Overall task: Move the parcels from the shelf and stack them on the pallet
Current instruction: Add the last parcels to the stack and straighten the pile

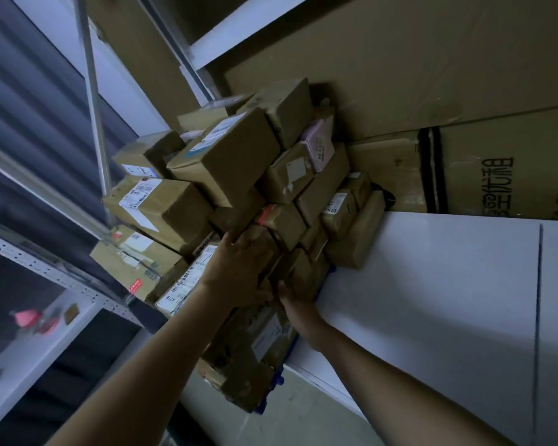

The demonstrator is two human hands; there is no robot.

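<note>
A heap of brown cardboard parcels [226,162] with white labels is stacked on a blue pallet [262,406], of which only bits of the edge show. Both of my hands are on one brown parcel [295,268] low in the front of the heap. My left hand [239,268] lies over its top and left side with the thumb round the near edge. At the parcel's right side is my right hand [295,300], gripping it with the fingertips hidden against the box.
A white metal shelf [45,268] with perforated rails stands at the left, holding a pink item [28,318]. Large printed cartons [400,75] rise behind the heap. A big white panel [432,284] lies right beside the pallet. A metal pole [94,101] crosses the left.
</note>
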